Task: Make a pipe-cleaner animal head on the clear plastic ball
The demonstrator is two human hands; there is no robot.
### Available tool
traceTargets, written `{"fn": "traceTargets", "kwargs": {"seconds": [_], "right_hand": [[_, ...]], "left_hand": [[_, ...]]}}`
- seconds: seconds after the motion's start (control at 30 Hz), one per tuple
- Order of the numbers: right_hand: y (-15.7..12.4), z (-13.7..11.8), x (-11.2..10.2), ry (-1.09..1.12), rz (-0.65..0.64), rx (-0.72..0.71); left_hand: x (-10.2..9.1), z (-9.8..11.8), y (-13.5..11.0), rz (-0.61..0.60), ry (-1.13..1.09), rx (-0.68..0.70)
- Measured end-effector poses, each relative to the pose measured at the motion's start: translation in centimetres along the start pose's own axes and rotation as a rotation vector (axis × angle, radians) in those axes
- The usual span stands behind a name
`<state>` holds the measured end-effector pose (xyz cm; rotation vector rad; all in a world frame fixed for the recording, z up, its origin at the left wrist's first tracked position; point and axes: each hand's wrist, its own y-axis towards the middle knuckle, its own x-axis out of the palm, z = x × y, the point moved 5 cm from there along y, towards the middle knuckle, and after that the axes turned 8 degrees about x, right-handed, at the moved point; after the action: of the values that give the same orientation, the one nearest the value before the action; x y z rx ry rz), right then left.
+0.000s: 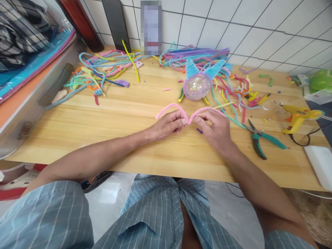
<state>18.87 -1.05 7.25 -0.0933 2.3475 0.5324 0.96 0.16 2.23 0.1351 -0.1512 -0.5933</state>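
Observation:
Both hands hold one pink pipe cleaner (169, 108) over the wooden table (109, 124). My left hand (168, 125) pinches its left arch and my right hand (214, 128) pinches its right arch, the two meeting at a dip in the middle. A tiny purple scrap (199, 130) lies on the table between the hands. Just beyond them sits a clear iridescent ball (197, 86) with two light blue pipe-cleaner cones (190, 67) on top.
Heaps of coloured pipe cleaners (103, 69) cover the back of the table. Teal-handled pliers (261, 140) and a yellow glue gun (298, 117) lie at the right, with a white block (320, 164) at the right edge. A tiled wall (233, 24) rises behind.

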Motion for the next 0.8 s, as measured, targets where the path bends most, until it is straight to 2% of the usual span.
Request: {"fn": "traceTargets", "kwargs": {"seconds": [0.23,0.43,0.5,0.67,0.8], "right_hand": [[-0.1,-0.1,1.4,0.108,-0.135,0.015],[-0.3,0.7,2.0,0.218,-0.240,0.157],[-0.4,1.0,2.3,0.305,-0.274,0.206],[-0.5,1.8,3.0,0.552,-0.295,0.332],[-0.4,2.0,3.4,0.732,-0.340,0.422]], "left_hand": [[0.7,0.2,-0.3,-0.096,0.080,0.038],[-0.3,0.3,-0.3,0.051,0.199,0.062],[-0.5,0.4,-0.2,0.090,0.182,0.096],[-0.3,0.7,-0.2,0.100,0.096,0.197],[-0.1,0.6,0.1,0.069,-0.030,0.159]]}}
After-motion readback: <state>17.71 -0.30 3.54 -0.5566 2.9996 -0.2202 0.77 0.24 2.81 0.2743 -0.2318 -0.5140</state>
